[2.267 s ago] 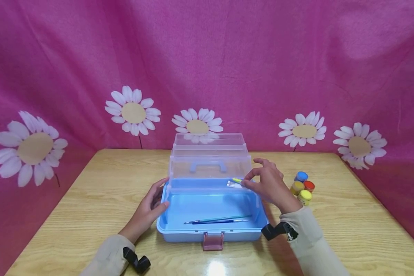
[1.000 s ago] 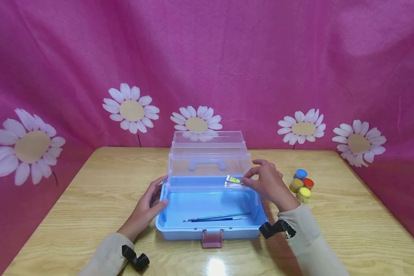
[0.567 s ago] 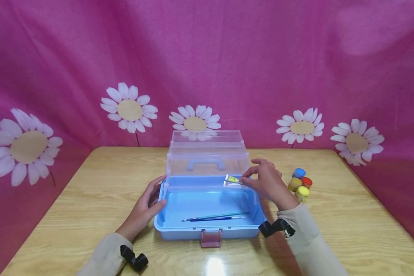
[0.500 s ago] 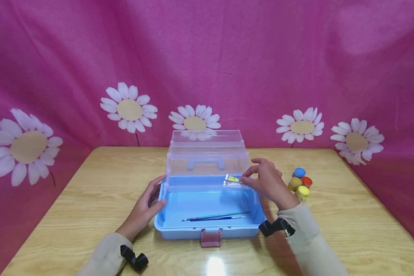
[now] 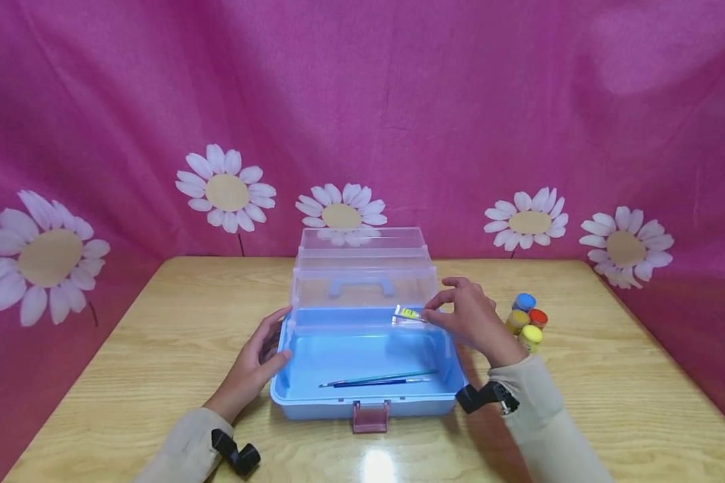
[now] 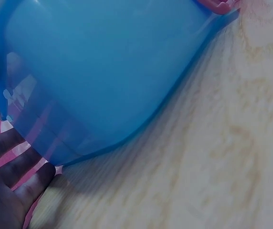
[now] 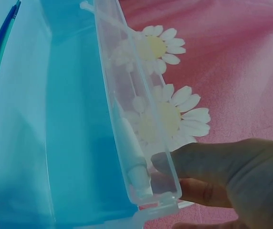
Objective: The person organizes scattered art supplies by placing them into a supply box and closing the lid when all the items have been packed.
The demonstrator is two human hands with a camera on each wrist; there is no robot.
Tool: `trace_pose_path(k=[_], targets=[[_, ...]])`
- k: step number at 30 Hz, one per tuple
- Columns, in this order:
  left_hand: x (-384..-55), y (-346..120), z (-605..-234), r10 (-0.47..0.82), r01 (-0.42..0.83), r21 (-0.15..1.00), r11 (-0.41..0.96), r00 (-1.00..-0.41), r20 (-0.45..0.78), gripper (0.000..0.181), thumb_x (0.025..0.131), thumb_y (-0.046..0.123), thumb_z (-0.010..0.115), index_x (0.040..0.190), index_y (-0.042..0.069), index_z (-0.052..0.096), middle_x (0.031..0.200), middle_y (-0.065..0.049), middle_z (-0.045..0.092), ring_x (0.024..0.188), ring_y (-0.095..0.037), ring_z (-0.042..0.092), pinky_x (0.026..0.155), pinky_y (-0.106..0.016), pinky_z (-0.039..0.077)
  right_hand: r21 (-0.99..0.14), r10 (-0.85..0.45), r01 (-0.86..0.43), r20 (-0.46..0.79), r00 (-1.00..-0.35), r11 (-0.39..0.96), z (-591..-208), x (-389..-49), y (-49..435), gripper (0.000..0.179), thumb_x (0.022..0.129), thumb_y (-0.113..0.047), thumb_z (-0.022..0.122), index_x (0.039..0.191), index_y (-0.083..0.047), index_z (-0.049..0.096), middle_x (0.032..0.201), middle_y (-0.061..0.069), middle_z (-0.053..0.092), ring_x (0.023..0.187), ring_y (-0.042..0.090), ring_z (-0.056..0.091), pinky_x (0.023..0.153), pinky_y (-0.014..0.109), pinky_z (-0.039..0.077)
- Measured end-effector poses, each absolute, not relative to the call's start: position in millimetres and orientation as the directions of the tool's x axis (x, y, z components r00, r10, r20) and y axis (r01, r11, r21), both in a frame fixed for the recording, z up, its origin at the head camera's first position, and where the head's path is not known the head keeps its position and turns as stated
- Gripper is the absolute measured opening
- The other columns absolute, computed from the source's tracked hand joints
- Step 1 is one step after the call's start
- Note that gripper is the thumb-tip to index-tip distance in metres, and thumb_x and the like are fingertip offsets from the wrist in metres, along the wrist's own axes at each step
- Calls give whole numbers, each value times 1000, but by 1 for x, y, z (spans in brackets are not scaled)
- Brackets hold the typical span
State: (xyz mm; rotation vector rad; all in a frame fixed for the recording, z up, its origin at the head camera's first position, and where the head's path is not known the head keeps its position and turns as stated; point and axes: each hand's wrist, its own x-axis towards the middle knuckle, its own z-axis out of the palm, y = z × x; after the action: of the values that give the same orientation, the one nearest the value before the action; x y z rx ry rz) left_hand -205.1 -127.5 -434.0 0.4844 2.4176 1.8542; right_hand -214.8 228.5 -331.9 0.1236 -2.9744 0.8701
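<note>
A blue storage box (image 5: 350, 349) stands with its clear lid (image 5: 362, 258) raised; a clear upper tray (image 5: 338, 320) runs along its back. My left hand (image 5: 255, 362) grips the box's left side, thumb over the rim and fingers along the outside. At the tray's right end, my right hand (image 5: 468, 318) pinches a small paint tube (image 5: 409, 312) with a yellow label by its end. The right wrist view shows a white tube (image 7: 132, 148) through the tray wall, close to the thumb (image 7: 162, 163). Two paintbrushes (image 5: 377, 381), one teal and one dark blue, lie in the box bottom.
Several paint jars with blue (image 5: 525, 301), red (image 5: 538, 317), yellow (image 5: 531, 337) and ochre (image 5: 517, 319) tops stand right of the box on the wooden table (image 5: 181, 322). A pink latch (image 5: 370, 417) hangs at the box front. A pink flowered cloth (image 5: 423, 114) hangs behind.
Since the oldest frame the tube has turned, so more of its yellow label shows. Both hands have stayed almost in place; the head view has shifted slightly.
</note>
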Motion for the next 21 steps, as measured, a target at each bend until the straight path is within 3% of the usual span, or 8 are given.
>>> trace_pose_path(k=[11,21], targets=[[-205,-125,-436,279,216,948,232,-949,148,62,94,27,63,146,42,31,149,-7,39,137,-30,38,110,-50,33,-529,-104,-129,76,-992,839,-329,-213,235,13,84,-23,75,91,-12,77,144,23,40,134,46,27,101,71,20],[-205,-127,-436,282,232,944,234,-946,162,62,94,27,62,146,40,31,149,-7,39,137,-30,38,110,-51,33,-507,-155,-177,84,-984,844,-328,-210,248,18,83,-24,76,99,-17,75,145,22,38,132,47,30,97,76,25]])
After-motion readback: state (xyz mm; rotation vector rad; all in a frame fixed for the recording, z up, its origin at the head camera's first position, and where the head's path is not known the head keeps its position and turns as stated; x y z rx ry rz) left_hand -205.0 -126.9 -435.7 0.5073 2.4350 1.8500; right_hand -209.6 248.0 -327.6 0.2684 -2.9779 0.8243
